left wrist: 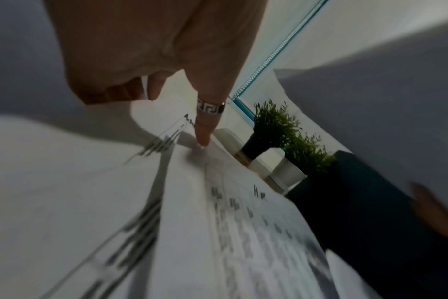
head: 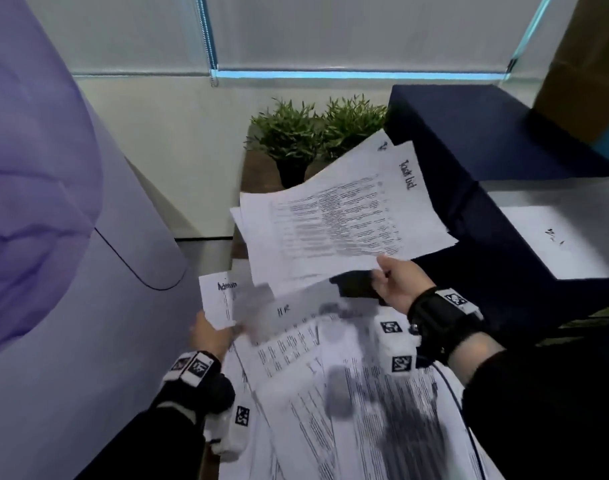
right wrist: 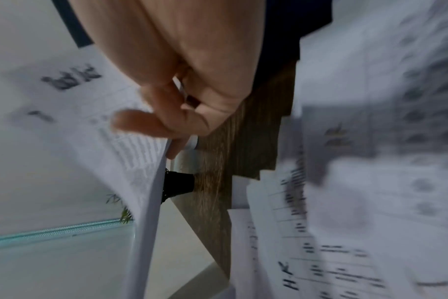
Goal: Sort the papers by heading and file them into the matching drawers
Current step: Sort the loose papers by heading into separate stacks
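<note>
My right hand [head: 395,282] pinches the near edge of a raised stack of sheets, thumb on top and fingers beneath. The top sheet reads "Task list" [head: 348,216]; the right wrist view shows the same grip of my right hand [right wrist: 164,139] on that stack [right wrist: 64,125]. My left hand [head: 213,336] holds a sheet headed "Admin" [head: 220,299] at its lower corner, and a ringed finger [left wrist: 203,131] lies along it. A blurred "HR" sheet [head: 282,311] [left wrist: 258,194] tops the loose pile of papers [head: 348,410] on the desk.
A dark navy drawer unit [head: 486,150] stands at the right, its open drawer holding a white sheet [head: 556,237]. Two potted plants [head: 317,133] sit at the back of the wooden desk [right wrist: 230,161]. A large lavender shape [head: 53,168] fills the left.
</note>
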Tool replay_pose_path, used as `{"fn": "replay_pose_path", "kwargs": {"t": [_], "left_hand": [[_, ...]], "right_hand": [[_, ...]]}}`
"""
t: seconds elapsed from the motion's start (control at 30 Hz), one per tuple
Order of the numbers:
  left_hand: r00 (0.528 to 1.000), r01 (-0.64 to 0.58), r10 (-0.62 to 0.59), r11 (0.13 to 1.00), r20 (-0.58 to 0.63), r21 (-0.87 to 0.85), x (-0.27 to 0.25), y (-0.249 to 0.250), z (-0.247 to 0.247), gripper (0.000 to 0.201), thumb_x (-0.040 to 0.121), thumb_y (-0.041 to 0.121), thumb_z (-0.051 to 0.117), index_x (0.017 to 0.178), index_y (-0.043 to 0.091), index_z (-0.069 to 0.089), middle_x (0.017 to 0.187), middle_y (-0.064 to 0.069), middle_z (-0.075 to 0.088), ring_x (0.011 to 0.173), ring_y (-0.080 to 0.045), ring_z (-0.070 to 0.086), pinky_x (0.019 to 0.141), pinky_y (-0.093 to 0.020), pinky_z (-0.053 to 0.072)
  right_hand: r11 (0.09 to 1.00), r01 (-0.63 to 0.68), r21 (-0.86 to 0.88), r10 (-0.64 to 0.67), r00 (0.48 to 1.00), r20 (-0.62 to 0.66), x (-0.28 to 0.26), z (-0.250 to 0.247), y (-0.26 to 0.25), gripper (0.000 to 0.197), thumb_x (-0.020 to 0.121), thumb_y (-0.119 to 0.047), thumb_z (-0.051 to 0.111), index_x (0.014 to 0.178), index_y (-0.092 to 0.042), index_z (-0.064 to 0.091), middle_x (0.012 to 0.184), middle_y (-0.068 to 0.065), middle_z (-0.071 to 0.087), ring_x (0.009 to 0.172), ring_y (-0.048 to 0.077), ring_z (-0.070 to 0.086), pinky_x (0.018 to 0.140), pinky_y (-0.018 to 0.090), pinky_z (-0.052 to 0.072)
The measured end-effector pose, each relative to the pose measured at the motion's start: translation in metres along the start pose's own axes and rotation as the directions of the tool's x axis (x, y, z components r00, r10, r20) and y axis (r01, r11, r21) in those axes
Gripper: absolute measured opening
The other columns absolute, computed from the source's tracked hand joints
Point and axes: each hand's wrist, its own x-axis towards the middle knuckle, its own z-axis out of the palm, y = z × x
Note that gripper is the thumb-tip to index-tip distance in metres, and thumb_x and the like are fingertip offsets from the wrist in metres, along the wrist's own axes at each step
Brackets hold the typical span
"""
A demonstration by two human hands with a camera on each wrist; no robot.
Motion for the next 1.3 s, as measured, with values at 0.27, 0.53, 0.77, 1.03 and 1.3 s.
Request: {"fn": "replay_pose_path", "kwargs": {"t": [0.27,0.53,0.77,1.03,1.3], "left_hand": [[0.996,-0.065,0.069,0.996,0.049,-0.063,-0.019,0.000,0.002,0.068,0.066,0.008,0.081,0.124,0.004,0.044,0.116,-0.013,0.061,0.107,-0.030,0.058,0.095,-0.046,0.047],[0.928,-0.126,0.117,0.992,0.353,0.002,-0.032,-0.001,0.005,0.051,0.069,0.005,0.078,0.108,0.023,0.051,0.091,0.021,0.056,0.095,-0.015,0.056,0.082,-0.026,0.044],[0.898,-0.087,0.077,0.996,0.432,0.003,-0.056,-0.020,-0.002,0.046,0.067,0.000,0.079,0.103,0.018,0.057,0.092,0.020,0.057,0.085,-0.003,0.057,0.069,-0.016,0.043],[0.889,0.007,-0.001,1.000,0.458,-0.010,-0.100,-0.047,-0.012,0.051,0.066,0.001,0.079,0.107,0.014,0.053,0.093,0.010,0.061,0.101,-0.021,0.059,0.085,-0.027,0.046],[0.968,-0.085,0.151,0.948,0.200,-0.306,-0.130,-0.039,-0.014,0.035,0.093,0.009,0.050,0.126,0.020,0.046,0.112,0.002,0.056,0.107,-0.019,0.053,0.095,-0.035,0.042]], "right_hand": [[1.000,-0.008,0.023,0.010,0.999,-0.051,0.075,0.059,0.019,0.037,0.096,0.008,0.027,0.133,0.008,0.030,0.073,0.020,0.052,0.058,0.026,0.061,0.043,0.024,0.054],[0.994,-0.103,0.041,0.106,0.991,-0.086,0.105,0.064,0.027,0.043,0.098,0.006,0.026,0.140,0.008,0.021,0.131,0.039,0.043,0.118,0.041,0.053,0.099,0.043,0.045],[0.984,-0.179,0.017,0.179,0.981,-0.072,0.089,0.052,0.034,0.017,0.098,0.004,0.030,0.108,0.008,0.043,0.092,0.031,0.059,0.049,0.029,0.068,0.040,0.034,0.055],[0.987,-0.111,-0.119,0.103,0.992,-0.073,0.044,0.025,0.046,0.026,0.099,-0.005,0.033,0.077,0.004,0.045,0.078,0.016,0.054,0.046,0.026,0.059,0.033,0.027,0.050],[0.556,0.182,-0.811,-0.049,0.981,0.187,-0.042,-0.055,0.071,0.020,0.092,-0.015,0.053,0.111,-0.011,0.058,0.105,0.002,0.057,0.092,0.012,0.053,0.067,0.017,0.041]]}}
